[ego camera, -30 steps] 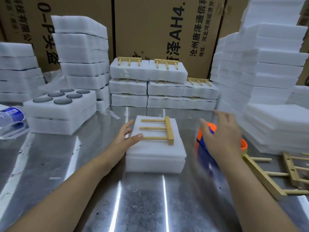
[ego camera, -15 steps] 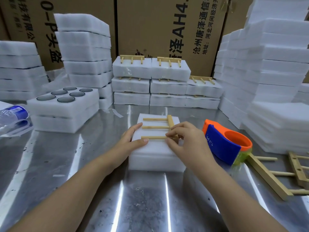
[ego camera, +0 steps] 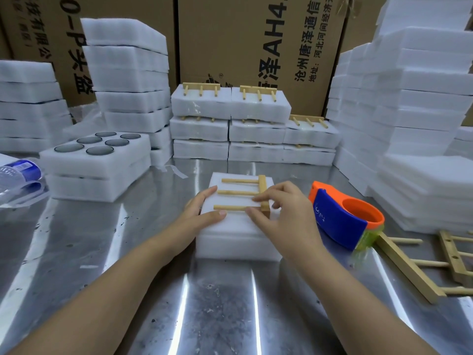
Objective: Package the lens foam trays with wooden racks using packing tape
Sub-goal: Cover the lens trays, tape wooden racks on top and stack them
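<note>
Here the wooden rack (ego camera: pixel 240 193) lies flat on the stacked foam trays (ego camera: pixel 238 242) on the worktop (ego camera: pixel 217 303). The right hand (ego camera: pixel 279 211) pinches its crossbar, likely squaring it for taping, while the left hand (ego camera: pixel 202 213), fingers straight, braces the stack's left edge.

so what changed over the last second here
The right hand came off the tape dispenser, which now sits alone on the table, and moved left to the wooden rack, where its fingers pinch the bar end. The left hand stayed resting on the left edge of the foam tray stack; rack and stack have not shifted.
</note>
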